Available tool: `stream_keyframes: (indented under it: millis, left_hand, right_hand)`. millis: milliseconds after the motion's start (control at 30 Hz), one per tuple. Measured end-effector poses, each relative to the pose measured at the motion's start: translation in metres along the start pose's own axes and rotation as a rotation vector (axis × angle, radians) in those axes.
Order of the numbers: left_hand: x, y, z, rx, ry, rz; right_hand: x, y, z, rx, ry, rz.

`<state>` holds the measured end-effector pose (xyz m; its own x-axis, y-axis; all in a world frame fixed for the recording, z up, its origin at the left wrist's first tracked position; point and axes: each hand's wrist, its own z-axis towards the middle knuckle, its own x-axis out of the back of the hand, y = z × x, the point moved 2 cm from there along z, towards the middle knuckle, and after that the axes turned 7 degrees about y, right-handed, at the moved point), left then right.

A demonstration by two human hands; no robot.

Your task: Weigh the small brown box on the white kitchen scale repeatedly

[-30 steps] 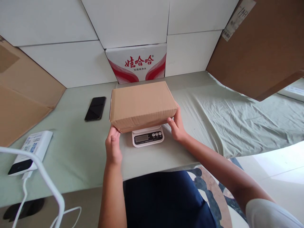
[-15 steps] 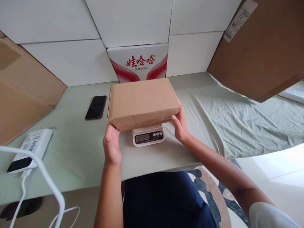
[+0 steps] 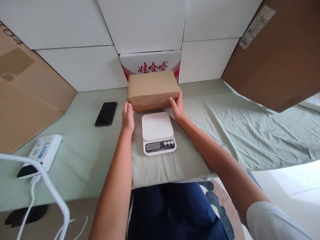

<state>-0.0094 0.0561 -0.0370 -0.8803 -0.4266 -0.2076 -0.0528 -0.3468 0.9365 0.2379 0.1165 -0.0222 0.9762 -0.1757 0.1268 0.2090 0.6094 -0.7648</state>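
Observation:
A closed brown cardboard box [image 3: 152, 88] is at the back of the table, just behind a white kitchen scale [image 3: 157, 132]. My left hand [image 3: 128, 116] grips the box's near left corner. My right hand [image 3: 176, 107] grips its near right corner. The scale's flat white platform is bare, and its small display and buttons face me. Whether the box rests on the cloth or hovers slightly above it I cannot tell.
A pale green cloth [image 3: 225, 123] covers the table. A black phone [image 3: 106, 113] lies left of the scale, and a white power bank [image 3: 41, 154] with a cable lies further left. A red-and-white printed carton [image 3: 152, 63] stands behind the box. Large cardboard sheets [image 3: 275, 53] lean at both sides.
Both hands lifted the box off the scale and carried it away from me to the back of the table. The scale's platform is now uncovered.

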Motion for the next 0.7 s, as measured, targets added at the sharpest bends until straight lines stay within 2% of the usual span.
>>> stream_keyframes:
  millis: [100,267,567,700]
  left_hand:
    - [0.000,-0.014,-0.004,0.046,0.028,0.004]
    - [-0.002,-0.010,-0.009,0.006,-0.004,0.005]
    - [0.000,-0.021,-0.010,0.087,0.045,-0.024]
    - [0.006,-0.022,-0.005,0.084,0.045,0.004]
  right_hand:
    - [0.001,0.017,-0.009,-0.084,-0.017,0.031]
    - [0.004,0.021,-0.011,-0.176,-0.020,0.036]
    - [0.003,0.012,-0.012,-0.198,-0.082,0.066]
    - [0.004,0.019,-0.011,-0.200,-0.098,0.074]
